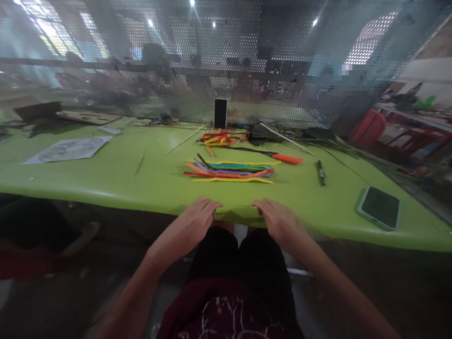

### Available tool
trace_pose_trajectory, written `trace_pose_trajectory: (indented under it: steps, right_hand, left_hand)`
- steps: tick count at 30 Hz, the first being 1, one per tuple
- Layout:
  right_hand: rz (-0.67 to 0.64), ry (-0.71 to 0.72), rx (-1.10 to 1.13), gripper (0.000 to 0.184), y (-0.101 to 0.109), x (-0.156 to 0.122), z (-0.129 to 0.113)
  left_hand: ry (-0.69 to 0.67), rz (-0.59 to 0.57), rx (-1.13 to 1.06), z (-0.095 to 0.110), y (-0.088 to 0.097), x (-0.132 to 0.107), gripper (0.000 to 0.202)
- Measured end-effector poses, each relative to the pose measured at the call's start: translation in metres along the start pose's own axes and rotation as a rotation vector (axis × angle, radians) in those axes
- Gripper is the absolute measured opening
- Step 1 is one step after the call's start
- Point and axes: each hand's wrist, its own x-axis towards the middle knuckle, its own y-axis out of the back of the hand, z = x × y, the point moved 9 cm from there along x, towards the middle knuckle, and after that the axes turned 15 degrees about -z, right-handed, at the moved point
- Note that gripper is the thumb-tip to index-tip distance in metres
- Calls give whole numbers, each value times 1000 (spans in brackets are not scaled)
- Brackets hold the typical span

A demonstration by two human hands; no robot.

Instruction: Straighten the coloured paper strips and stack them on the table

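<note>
My left hand (196, 219) and my right hand (277, 219) rest at the near edge of the green table (116, 179), fingers curled and pressed together. Between their fingertips runs a thin pale paper strip (243, 205), which each hand pinches at one end. Just beyond the hands lies a loose pile of coloured paper strips (231, 170). A second, tangled bunch of red, yellow and orange strips (223, 137) sits farther back.
An orange-handled cutter (286, 158) and a black pen (321, 172) lie right of the strips. A phone (379, 207) lies face up at the near right; another phone (220, 113) stands against the perforated screen. A printed sheet (68, 149) lies far left. Thin sticks (183, 140) lie mid-table.
</note>
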Motion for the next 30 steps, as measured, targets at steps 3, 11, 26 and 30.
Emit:
trace_pose_trajectory:
  steps: [3, 11, 26, 30]
  right_hand:
    - [68, -43, -12, 36, 4, 1, 1]
    - [128, -250, 161, 23, 12, 17, 27]
    - [-6, -569, 472, 14, -11, 37, 109]
    - [3, -684, 350, 17, -4, 39, 106]
  left_hand:
    - [1, -17, -51, 2, 1, 3, 34]
    - [136, 37, -268, -39, 3, 21, 29]
    - [340, 179, -430, -136, -1, 32, 20]
    - [460, 224, -292, -139, -2, 28, 20]
